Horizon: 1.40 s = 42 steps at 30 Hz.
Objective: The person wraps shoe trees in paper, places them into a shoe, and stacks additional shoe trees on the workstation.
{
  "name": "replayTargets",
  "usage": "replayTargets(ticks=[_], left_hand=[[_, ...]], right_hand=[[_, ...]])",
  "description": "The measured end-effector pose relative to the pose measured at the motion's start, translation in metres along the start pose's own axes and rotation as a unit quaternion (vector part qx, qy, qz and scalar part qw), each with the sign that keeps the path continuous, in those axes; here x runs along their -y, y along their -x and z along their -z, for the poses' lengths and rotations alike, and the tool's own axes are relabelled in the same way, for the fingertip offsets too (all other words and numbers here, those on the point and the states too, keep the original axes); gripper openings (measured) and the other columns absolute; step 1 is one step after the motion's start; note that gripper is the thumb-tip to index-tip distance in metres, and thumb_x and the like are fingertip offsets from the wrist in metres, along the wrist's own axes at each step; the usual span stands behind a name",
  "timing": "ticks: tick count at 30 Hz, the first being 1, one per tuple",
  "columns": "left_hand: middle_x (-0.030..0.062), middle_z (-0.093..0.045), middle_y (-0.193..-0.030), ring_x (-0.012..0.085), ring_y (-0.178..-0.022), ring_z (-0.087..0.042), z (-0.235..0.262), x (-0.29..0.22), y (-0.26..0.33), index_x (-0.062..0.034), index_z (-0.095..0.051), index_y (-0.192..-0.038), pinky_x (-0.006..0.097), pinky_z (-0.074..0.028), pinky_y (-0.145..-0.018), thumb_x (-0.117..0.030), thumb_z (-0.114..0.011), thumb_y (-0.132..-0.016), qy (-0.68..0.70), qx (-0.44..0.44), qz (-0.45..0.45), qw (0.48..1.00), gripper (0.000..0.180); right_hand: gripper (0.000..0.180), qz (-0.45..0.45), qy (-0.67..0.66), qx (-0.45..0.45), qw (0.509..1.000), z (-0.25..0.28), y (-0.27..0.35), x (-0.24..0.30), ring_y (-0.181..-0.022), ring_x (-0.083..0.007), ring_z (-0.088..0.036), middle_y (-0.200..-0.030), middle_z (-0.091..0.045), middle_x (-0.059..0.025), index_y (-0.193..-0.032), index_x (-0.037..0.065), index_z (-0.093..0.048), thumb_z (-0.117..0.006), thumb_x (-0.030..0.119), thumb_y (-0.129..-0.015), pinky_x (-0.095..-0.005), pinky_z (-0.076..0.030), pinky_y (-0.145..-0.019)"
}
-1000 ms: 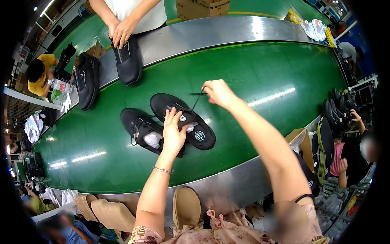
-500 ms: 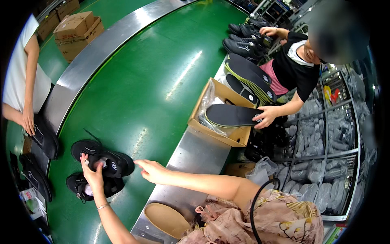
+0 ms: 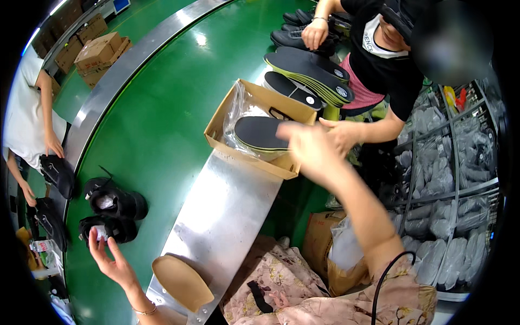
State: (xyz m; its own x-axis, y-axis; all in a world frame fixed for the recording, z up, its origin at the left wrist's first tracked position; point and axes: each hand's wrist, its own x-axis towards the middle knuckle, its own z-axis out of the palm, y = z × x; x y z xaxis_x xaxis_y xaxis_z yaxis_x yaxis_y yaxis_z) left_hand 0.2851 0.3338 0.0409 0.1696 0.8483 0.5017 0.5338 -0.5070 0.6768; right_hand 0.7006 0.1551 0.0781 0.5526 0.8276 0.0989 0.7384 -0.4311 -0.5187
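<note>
My left hand [image 3: 112, 262] is raised with its fingers spread, just below a pair of black shoes on the green belt. The farther shoe [image 3: 123, 205] and the nearer shoe [image 3: 122, 230] each have pale paper stuffed inside. My right hand [image 3: 311, 149], smeared by motion, reaches over the near end of a black insole [image 3: 257, 131] with a yellow-green edge. That insole lies across an open cardboard box [image 3: 214, 142] holding clear plastic. Whether my fingers grip the insole is not clear. A co-worker's hand [image 3: 344, 134] is right beside my right hand.
Stacked insoles [image 3: 309, 73] and black shoes [image 3: 295, 39] stand beyond the box, by the co-worker. A tan foot-shaped board [image 3: 181, 281] lies on the metal ledge [image 3: 216, 200]. At left, another person handles black shoes [image 3: 57, 176]. Wire racks [image 3: 455, 189] of bagged items stand at right.
My left hand has come off the shoe and moved down. My right hand has swung right to the insole at the box. The co-worker's hand has let go of the insole.
</note>
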Motion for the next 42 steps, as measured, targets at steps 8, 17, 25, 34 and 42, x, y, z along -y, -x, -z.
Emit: replayTargets(ticks=[8, 17, 25, 34, 42], left_hand=[[0.0148, -0.051, -0.126, 0.0207, -0.113, -0.051, 0.033, -0.034, 0.041, 0.0032, -0.044, -0.128, 0.032, -0.041, -0.094, 0.001, -0.049, -0.090, 0.030, 0.014, -0.019, 0.999, 0.038], [0.0157, -0.055, -0.122, 0.0219, -0.114, -0.051, 0.035, -0.060, 0.089, 0.0029, -0.045, -0.128, 0.033, -0.042, -0.093, -0.019, -0.045, -0.095, 0.155, 0.014, -0.001, 0.988, 0.039], [0.0191, -0.063, -0.097, 0.0248, -0.078, -0.059, 0.105, -0.140, 0.182, 0.0010, -0.058, -0.092, 0.034, -0.047, -0.070, -0.019, -0.053, -0.092, 0.460, 0.364, 0.100, 0.804, 0.021], [0.0189, -0.063, -0.101, 0.0237, -0.085, -0.060, 0.179, -0.181, 0.240, 0.0002, -0.058, -0.097, 0.032, -0.048, -0.073, -0.016, -0.054, -0.089, 0.676, 0.376, -0.038, 0.633, 0.019], [0.0171, -0.061, -0.104, 0.0227, -0.095, -0.060, 0.187, -0.205, 0.294, -0.0009, -0.050, -0.115, 0.030, -0.049, -0.077, -0.013, -0.056, -0.085, 0.805, 0.459, -0.013, 0.376, 0.032]], right_hand=[[0.013, 0.090, 0.062, -0.174, 0.979, -0.003, -0.040, -0.025, -0.071, -0.0341, -0.064, -0.074, -0.065, -0.0170, -0.082, 0.004, -0.062, -0.050, 0.009, -0.080, -0.0414, -0.050, -0.065], [0.018, 0.301, -0.258, -0.142, 0.907, -0.101, 0.110, 0.079, -0.051, -0.0210, -0.055, -0.064, -0.057, -0.0093, -0.092, 0.000, -0.061, -0.058, -0.003, -0.075, -0.0317, -0.043, -0.047], [0.015, 0.114, -0.388, -0.140, 0.904, -0.039, 0.225, 0.081, -0.055, -0.0052, -0.050, -0.066, -0.055, -0.0003, -0.100, 0.000, -0.062, -0.053, 0.003, -0.088, -0.0203, -0.041, -0.049], [0.016, -0.002, -0.403, -0.095, 0.910, -0.069, 0.341, 0.076, -0.052, -0.0055, -0.045, -0.063, -0.052, -0.0011, -0.099, -0.004, -0.061, -0.051, 0.003, -0.088, -0.0178, -0.034, -0.045], [0.014, 0.014, -0.419, -0.034, 0.907, -0.086, 0.357, 0.102, -0.055, -0.0049, -0.048, -0.065, -0.055, -0.0011, -0.099, -0.001, -0.062, -0.053, 0.002, -0.088, -0.0173, -0.037, -0.048]])
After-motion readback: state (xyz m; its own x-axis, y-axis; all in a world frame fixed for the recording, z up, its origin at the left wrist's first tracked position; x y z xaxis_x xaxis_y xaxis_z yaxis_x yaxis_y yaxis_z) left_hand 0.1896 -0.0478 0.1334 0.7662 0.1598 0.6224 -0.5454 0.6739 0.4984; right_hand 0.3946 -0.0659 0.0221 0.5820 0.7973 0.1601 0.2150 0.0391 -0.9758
